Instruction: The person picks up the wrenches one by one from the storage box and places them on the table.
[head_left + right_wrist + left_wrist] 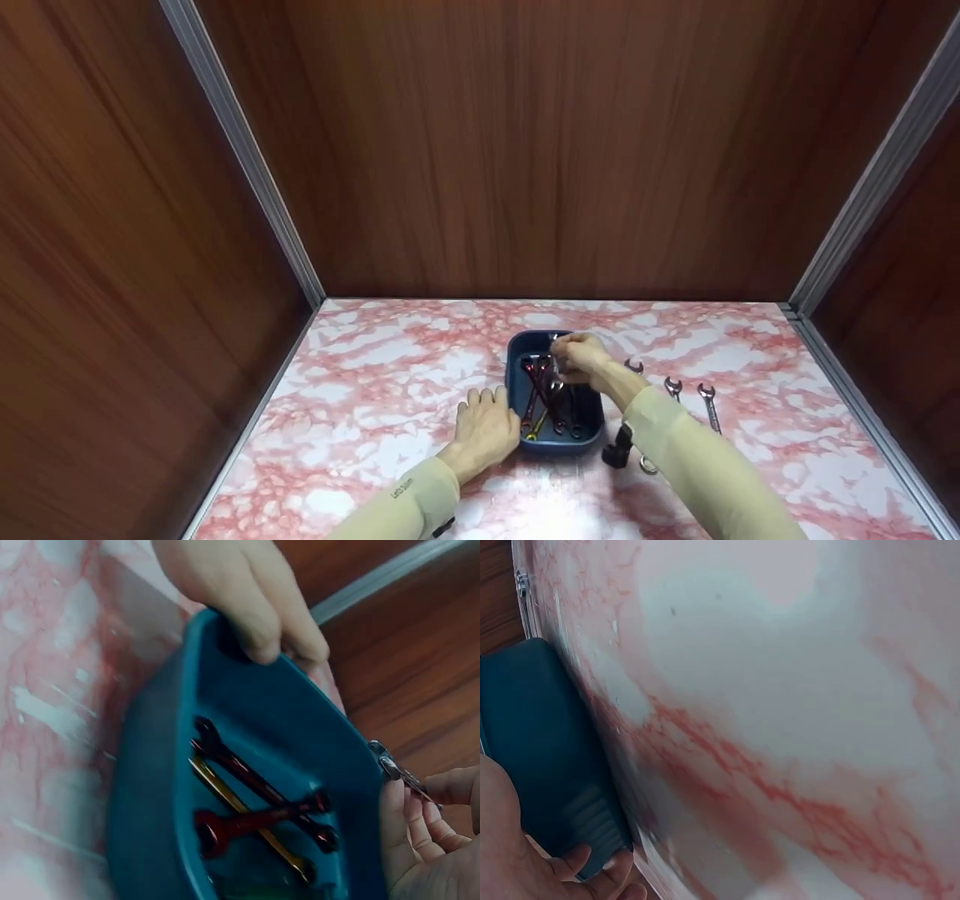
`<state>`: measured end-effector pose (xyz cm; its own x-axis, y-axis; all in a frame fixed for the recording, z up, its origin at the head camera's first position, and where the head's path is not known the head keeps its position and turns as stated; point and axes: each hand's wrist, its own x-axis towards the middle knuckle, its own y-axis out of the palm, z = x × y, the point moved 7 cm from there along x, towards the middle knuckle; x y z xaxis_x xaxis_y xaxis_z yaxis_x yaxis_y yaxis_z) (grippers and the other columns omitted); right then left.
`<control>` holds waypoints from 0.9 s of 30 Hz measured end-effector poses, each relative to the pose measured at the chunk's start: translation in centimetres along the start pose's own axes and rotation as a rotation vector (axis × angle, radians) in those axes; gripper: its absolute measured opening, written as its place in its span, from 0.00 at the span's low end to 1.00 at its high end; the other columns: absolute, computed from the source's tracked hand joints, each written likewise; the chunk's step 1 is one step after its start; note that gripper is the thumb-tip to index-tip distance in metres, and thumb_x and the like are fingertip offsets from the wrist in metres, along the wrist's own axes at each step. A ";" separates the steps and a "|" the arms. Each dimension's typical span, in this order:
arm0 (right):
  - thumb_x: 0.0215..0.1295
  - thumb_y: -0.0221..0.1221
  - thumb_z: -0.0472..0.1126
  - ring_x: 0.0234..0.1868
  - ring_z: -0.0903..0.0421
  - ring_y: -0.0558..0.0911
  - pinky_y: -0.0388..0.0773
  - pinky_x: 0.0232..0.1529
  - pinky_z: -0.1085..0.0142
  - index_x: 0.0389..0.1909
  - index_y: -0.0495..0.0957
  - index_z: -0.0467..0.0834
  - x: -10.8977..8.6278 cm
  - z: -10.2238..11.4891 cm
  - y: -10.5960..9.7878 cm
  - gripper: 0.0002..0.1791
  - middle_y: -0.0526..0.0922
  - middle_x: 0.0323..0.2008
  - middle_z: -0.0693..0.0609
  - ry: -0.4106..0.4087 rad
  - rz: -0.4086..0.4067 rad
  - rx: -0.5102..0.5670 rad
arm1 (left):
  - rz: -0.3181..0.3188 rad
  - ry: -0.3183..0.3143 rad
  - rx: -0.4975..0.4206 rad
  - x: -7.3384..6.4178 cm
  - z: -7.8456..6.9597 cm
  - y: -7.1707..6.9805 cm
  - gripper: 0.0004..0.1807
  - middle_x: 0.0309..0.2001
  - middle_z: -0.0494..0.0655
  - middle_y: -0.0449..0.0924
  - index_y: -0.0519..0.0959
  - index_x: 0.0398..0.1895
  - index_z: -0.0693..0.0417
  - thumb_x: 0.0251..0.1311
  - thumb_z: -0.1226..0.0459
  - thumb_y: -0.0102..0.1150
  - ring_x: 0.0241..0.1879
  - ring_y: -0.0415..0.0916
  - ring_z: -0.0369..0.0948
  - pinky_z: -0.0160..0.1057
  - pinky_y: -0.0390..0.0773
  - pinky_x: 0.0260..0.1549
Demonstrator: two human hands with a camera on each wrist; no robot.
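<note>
A dark blue plastic bin (pixel 562 448) stands on the table with several combination wrenches inside. Among these are a red wrench (pixel 244 823), a dark red wrench (pixel 244 771) and a yellow wrench (pixel 285 855). At the bin's left side my left hand (pixel 484 431) holds the rim, one digit over its inner side and others outside. My right hand (pixel 581 360) is above the bin's far right part, pinching a silver wrench (pixel 390 765) between thumb and fingers. In the left wrist view, fingers (pixel 607 877) touch the bin's outer wall.
On the table right of the bin lie several silver wrenches, including one wrench (pixel 709 405) at the far right and another (pixel 673 386) beside it. My right forearm partly covers them. Wood-grain panels (pixel 555 150) enclose the marbled table (pixel 390 375) at the back and sides.
</note>
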<state>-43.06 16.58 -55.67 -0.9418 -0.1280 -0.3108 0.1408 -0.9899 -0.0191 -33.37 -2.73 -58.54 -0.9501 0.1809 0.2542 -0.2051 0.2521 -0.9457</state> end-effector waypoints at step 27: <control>0.77 0.58 0.34 0.31 0.63 0.87 0.86 0.33 0.71 0.59 0.75 0.39 -2.6 0.8 -12.8 0.13 0.84 0.33 0.56 0.019 -0.030 -0.079 | 0.030 -0.002 0.005 0.0 0.0 -0.1 0.15 0.45 0.57 0.84 0.77 0.51 0.56 0.77 0.53 0.49 0.50 0.78 0.55 0.56 0.81 0.47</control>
<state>-42.66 29.55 -53.87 -0.9400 -0.0965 -0.3274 0.1372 -0.9851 -0.1036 -33.30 -2.73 -58.48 -0.9561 0.1868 0.2257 -0.1778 0.2422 -0.9538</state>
